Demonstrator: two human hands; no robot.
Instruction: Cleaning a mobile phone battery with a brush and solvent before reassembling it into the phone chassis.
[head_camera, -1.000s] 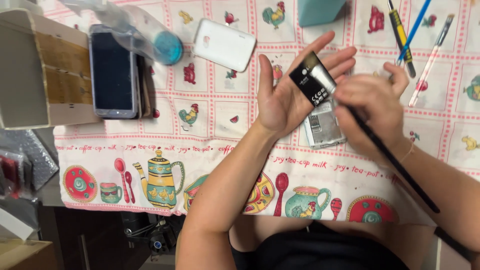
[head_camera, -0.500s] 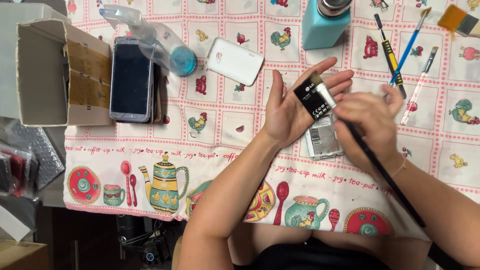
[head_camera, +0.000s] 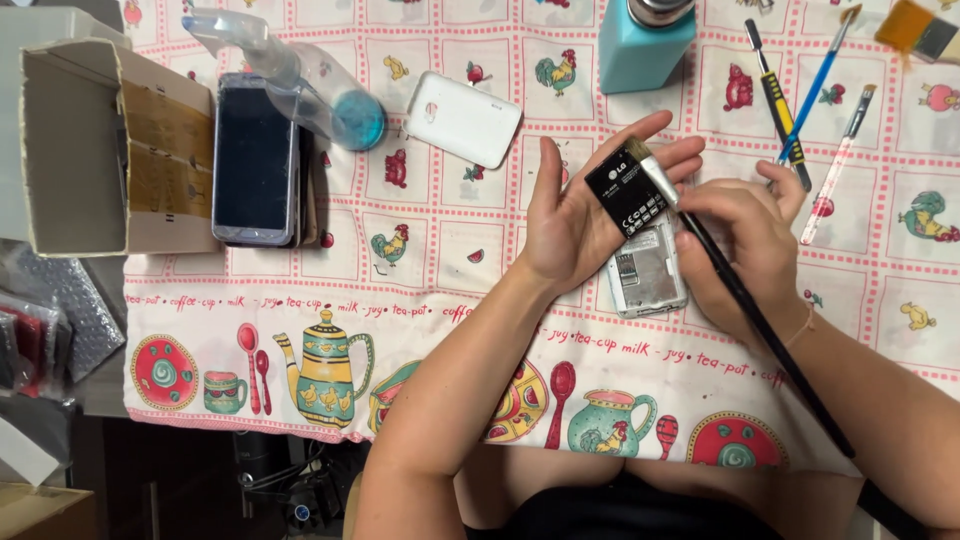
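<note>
My left hand (head_camera: 575, 215) lies palm up over the table and holds a flat black phone battery (head_camera: 626, 187) on its fingers. My right hand (head_camera: 745, 245) grips a long black-handled paintbrush (head_camera: 745, 300); its bristle tip rests on the battery's upper edge. Under both hands lies an opened silver phone (head_camera: 648, 273) with its back removed, on the patterned tablecloth (head_camera: 430, 290). The white back cover (head_camera: 462, 119) lies apart, up and to the left.
A dark smartphone (head_camera: 254, 160) lies at left beside an open cardboard box (head_camera: 110, 150) and a tipped clear spray bottle (head_camera: 300, 80). A teal bottle (head_camera: 645, 40) stands at the top. A screwdriver (head_camera: 778, 105) and thin brushes (head_camera: 835, 165) lie at the upper right.
The view has shifted, so everything sits lower and further right in the frame. The brush tip has stayed on the battery's top edge with small strokes; both hands keep their hold.
</note>
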